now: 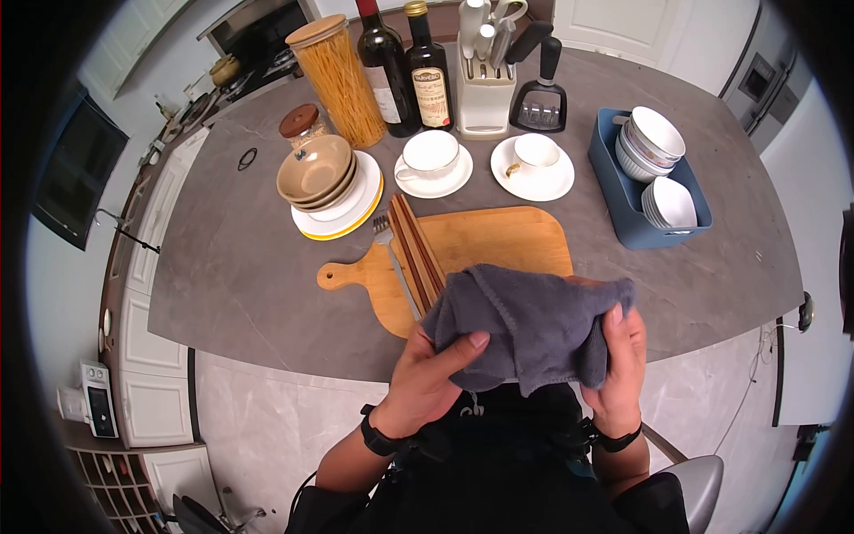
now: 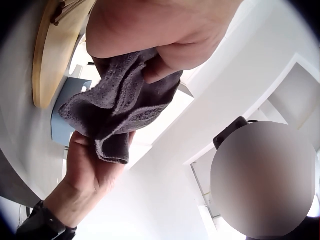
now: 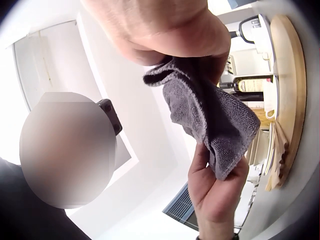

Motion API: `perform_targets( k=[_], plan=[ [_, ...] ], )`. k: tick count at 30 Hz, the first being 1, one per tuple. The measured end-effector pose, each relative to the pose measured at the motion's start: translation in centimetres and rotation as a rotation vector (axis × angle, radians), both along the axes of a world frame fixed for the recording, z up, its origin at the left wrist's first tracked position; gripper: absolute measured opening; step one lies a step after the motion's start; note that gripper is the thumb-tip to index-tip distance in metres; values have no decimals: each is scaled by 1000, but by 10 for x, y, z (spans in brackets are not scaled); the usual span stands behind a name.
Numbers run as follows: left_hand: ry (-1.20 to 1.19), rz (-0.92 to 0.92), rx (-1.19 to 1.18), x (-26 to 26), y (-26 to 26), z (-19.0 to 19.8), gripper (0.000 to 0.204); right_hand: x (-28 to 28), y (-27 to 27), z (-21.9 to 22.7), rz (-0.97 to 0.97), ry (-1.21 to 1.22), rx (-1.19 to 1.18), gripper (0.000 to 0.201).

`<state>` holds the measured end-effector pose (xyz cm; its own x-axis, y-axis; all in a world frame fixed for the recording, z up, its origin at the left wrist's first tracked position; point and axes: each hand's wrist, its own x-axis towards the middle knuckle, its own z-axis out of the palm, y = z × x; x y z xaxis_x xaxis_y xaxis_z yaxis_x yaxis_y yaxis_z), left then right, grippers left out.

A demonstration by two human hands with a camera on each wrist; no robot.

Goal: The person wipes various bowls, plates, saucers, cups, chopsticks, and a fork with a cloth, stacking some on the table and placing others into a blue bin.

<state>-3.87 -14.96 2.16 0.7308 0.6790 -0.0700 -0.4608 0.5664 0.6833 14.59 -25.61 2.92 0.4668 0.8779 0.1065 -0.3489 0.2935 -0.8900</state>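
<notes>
A dark grey cleaning cloth [image 1: 529, 329] is bunched and draped between both hands, above the near edge of a wooden cutting board [image 1: 498, 236]. My left hand [image 1: 427, 378] grips its left side, thumb lying on top of the fabric. On the other side my right hand [image 1: 623, 369] pinches the cloth near its right corner. Folds and a stitched hem show in the left wrist view, where the cloth [image 2: 125, 100] hangs between the two hands. Several wooden chopsticks [image 1: 416, 254] and a fork [image 1: 396, 258] lie on the board, their near ends close to the cloth.
Brown bowls [image 1: 311, 169] on plates stand left. Two white cups [image 1: 431, 153] on saucers sit behind the board. A blue bin [image 1: 614, 209] of bowls is right. Farther back are a pasta jar [image 1: 342, 84], two bottles [image 1: 431, 76] and a knife block [image 1: 485, 98].
</notes>
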Motion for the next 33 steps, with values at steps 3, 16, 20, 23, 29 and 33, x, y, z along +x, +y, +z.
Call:
perform_targets(
  k=[3, 16, 20, 23, 29, 33],
  plan=[
    [-31, -62, -102, 0, -3, 9, 57, -5, 11, 11, -27, 134, -152, 57],
    [-107, -101, -235, -2, 7, 11, 52, 1, -2, 0, -165, -1261, -11, 70],
    [-66, -85, -215, 1, 6, 13, 53, 5, 3, 9, -146, -1084, 29, 31],
    [-26, -62, -233, 2, 5, 11, 51, 0, 8, 11, -177, -802, -34, 14],
    [1, -50, -273, 16, -8, -2, 48, -14, 26, 38, -356, -1116, -48, 19],
    [-92, -63, -315, 12, -5, -4, 48, -44, 16, 31, -12, -1434, -41, 37]
  ],
)
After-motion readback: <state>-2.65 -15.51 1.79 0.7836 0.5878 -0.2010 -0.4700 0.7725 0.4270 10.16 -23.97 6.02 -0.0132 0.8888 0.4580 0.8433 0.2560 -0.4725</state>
